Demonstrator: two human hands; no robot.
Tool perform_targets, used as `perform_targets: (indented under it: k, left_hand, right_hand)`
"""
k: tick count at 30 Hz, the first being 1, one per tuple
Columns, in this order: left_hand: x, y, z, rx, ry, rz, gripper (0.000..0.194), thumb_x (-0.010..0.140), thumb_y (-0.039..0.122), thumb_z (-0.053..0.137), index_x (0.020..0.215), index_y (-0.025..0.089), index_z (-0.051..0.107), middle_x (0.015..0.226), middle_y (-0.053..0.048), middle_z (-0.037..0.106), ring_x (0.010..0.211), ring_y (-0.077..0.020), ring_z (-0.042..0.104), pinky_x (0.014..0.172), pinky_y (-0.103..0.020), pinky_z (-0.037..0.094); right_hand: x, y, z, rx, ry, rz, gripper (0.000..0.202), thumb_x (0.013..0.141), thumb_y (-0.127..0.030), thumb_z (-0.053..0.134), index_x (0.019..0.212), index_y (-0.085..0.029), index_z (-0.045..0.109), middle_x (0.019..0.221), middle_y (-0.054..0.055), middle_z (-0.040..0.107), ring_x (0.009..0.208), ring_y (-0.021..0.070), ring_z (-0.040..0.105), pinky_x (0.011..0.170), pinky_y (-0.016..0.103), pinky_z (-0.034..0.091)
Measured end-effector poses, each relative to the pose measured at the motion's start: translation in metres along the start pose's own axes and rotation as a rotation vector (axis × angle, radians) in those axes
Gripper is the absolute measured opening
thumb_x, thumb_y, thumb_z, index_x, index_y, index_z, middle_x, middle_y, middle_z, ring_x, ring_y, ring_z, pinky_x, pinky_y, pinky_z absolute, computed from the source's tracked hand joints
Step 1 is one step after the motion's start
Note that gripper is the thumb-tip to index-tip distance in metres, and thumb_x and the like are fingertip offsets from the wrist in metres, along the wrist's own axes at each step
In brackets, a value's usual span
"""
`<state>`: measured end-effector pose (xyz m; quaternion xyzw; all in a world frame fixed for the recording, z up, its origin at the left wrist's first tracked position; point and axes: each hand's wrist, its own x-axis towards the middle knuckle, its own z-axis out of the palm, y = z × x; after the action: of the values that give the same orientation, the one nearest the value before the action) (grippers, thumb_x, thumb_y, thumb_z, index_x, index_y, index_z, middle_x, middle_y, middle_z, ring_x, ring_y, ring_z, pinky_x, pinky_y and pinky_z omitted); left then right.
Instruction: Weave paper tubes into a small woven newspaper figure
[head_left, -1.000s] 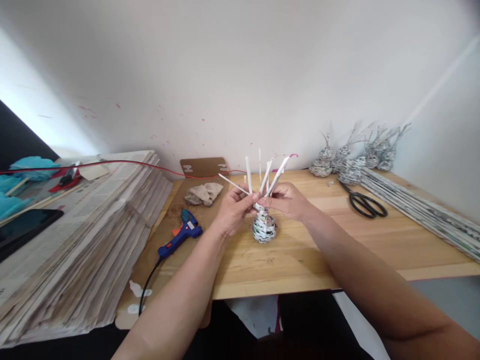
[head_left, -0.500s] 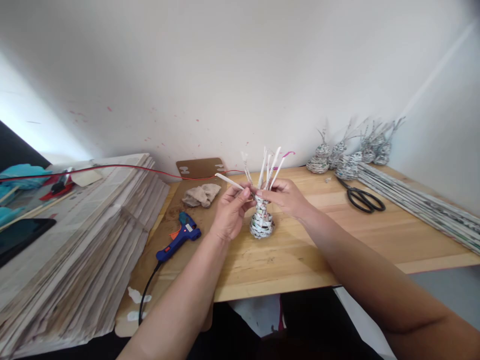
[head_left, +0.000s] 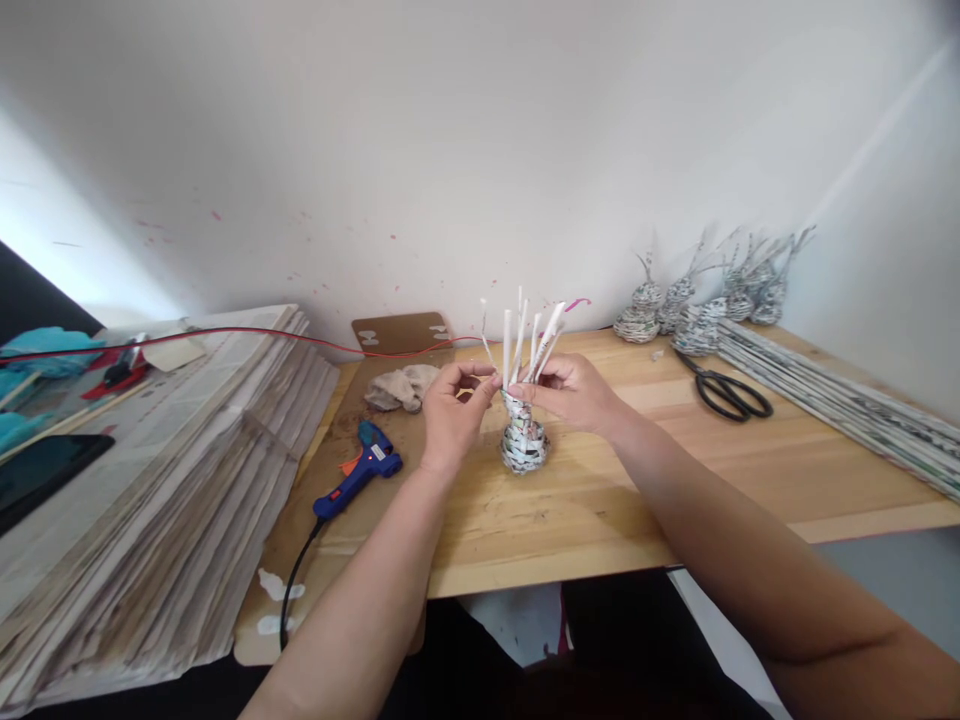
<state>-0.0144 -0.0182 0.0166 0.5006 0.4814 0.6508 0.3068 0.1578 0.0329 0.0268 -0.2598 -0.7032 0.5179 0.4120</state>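
A small bottle-shaped piece woven from rolled newspaper tubes [head_left: 524, 448] stands on the wooden table, round at its base and narrow at the neck. Several white paper tubes [head_left: 534, 340] rise from its top. My right hand [head_left: 576, 392] is closed round the neck from the right, thumb in front. On the left side of the rim, my left hand [head_left: 454, 412] pinches a paper tube with thumb and index finger; the exact spot is partly covered by the fingertips. A thin printed paper strand [head_left: 487, 330] sticks up just behind those fingertips.
A blue glue gun [head_left: 357, 472] and a crumpled cloth [head_left: 402, 388] lie on brown board at left, beside stacked newspapers [head_left: 225, 490]. At right are black scissors [head_left: 731, 393], long paper tubes [head_left: 840, 410] and several woven pieces [head_left: 637, 315]. A red cord [head_left: 315, 343] crosses behind.
The white tube that slanted out leftward over my left hand no longer points that way. My left hand has turned and shifted slightly; my right hand stays at the neck.
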Motion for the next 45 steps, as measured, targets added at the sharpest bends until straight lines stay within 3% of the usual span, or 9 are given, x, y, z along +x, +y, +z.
perform_targets:
  k: [7, 13, 20, 24, 27, 32, 40, 45]
  left_hand:
    - [0.002, 0.003, -0.002, -0.215, -0.146, -0.276, 0.041, 0.063, 0.043, 0.086, 0.091, 0.015, 0.077, 0.070, -0.001, 0.067, 0.061, -0.0090, 0.054, 0.056, -0.021, 0.046]
    - [0.003, 0.003, -0.006, -0.203, -0.178, -0.241, 0.037, 0.063, 0.044, 0.087, 0.087, 0.018, 0.080, 0.090, -0.007, 0.078, 0.070, -0.0121, 0.062, 0.065, -0.024, 0.050]
    - [0.004, 0.000, -0.006, -0.270, -0.202, -0.320, 0.034, 0.063, 0.040, 0.087, 0.088, 0.018, 0.080, 0.089, -0.007, 0.078, 0.075, -0.0152, 0.067, 0.070, -0.028, 0.054]
    - [0.004, 0.000, -0.006, -0.313, -0.249, -0.335, 0.031, 0.064, 0.032, 0.083, 0.091, 0.017, 0.080, 0.091, -0.008, 0.078, 0.081, -0.0188, 0.069, 0.075, -0.031, 0.055]
    - [0.003, 0.004, -0.006, -0.334, -0.284, -0.329, 0.032, 0.065, 0.032, 0.081, 0.093, 0.016, 0.080, 0.092, -0.009, 0.078, 0.084, -0.0209, 0.070, 0.077, -0.032, 0.055]
    - [0.001, 0.007, -0.005, -0.291, -0.256, -0.366, 0.036, 0.067, 0.042, 0.082, 0.090, 0.015, 0.079, 0.089, -0.009, 0.077, 0.081, -0.0201, 0.069, 0.071, -0.030, 0.055]
    - [-0.001, 0.008, 0.001, -0.303, -0.193, -0.415, 0.035, 0.063, 0.033, 0.076, 0.092, 0.013, 0.077, 0.086, -0.008, 0.073, 0.075, -0.0170, 0.064, 0.066, -0.027, 0.053]
    - [-0.004, 0.005, 0.002, -0.201, -0.172, -0.309, 0.031, 0.069, 0.035, 0.069, 0.092, 0.015, 0.076, 0.115, -0.009, 0.068, 0.092, -0.0196, 0.063, 0.068, -0.026, 0.053]
  right_hand:
    - [-0.001, -0.006, 0.001, 0.002, -0.041, -0.007, 0.028, 0.070, -0.038, 0.086, 0.087, -0.017, 0.078, 0.074, 0.002, 0.072, 0.065, 0.0156, 0.064, 0.062, 0.030, 0.053]
    - [-0.001, -0.008, 0.001, -0.012, -0.025, -0.005, 0.029, 0.070, -0.038, 0.086, 0.088, -0.017, 0.076, 0.078, 0.003, 0.073, 0.067, 0.0155, 0.065, 0.064, 0.029, 0.053]
    - [-0.001, -0.004, 0.002, 0.090, -0.047, 0.044, 0.031, 0.078, -0.042, 0.078, 0.096, -0.017, 0.074, 0.082, 0.004, 0.071, 0.073, 0.0163, 0.065, 0.068, 0.031, 0.054]
    - [-0.001, -0.007, 0.004, 0.025, 0.049, 0.039, 0.031, 0.074, -0.039, 0.080, 0.093, -0.017, 0.070, 0.083, 0.003, 0.070, 0.075, 0.0161, 0.063, 0.071, 0.030, 0.051]
    - [-0.001, -0.011, 0.005, 0.040, 0.050, 0.034, 0.027, 0.072, -0.036, 0.080, 0.086, -0.017, 0.066, 0.078, 0.001, 0.067, 0.073, 0.0148, 0.060, 0.070, 0.029, 0.049]
    - [0.000, -0.012, 0.006, 0.055, 0.016, 0.011, 0.023, 0.073, -0.035, 0.078, 0.079, -0.017, 0.064, 0.076, 0.002, 0.065, 0.072, 0.0149, 0.058, 0.070, 0.030, 0.046]
    - [-0.001, -0.006, 0.008, 0.016, -0.006, 0.023, 0.024, 0.071, -0.035, 0.079, 0.079, -0.017, 0.065, 0.078, 0.001, 0.063, 0.073, 0.0145, 0.057, 0.073, 0.030, 0.046]
    - [-0.001, -0.003, 0.008, 0.006, 0.003, 0.022, 0.026, 0.071, -0.035, 0.080, 0.083, -0.017, 0.066, 0.079, 0.002, 0.064, 0.072, 0.0140, 0.056, 0.071, 0.029, 0.046]
